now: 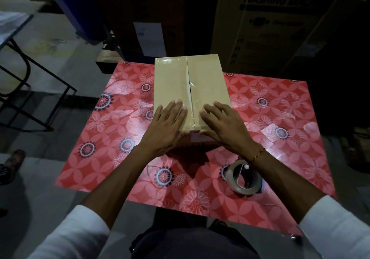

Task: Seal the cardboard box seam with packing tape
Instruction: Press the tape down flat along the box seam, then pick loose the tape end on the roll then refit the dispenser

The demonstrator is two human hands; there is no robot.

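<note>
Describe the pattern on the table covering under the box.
Red table covering with pale petal-lattice shapes and white and dark round flower medallions, seen in the head view.

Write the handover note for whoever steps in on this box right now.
Left hand: open, flat on the left flap of the cardboard box, holding nothing.
Right hand: open, flat on the right flap, fingers near the seam.
Tape roll: lies on the red floral tablecloth, near side, under the right wrist.
Done: clear tape appears to run along the seam; one strip crosses the far edge.
Left: the middle of the seam gapes and looks wrinkled; press it down, add tape if it will not close.
</note>
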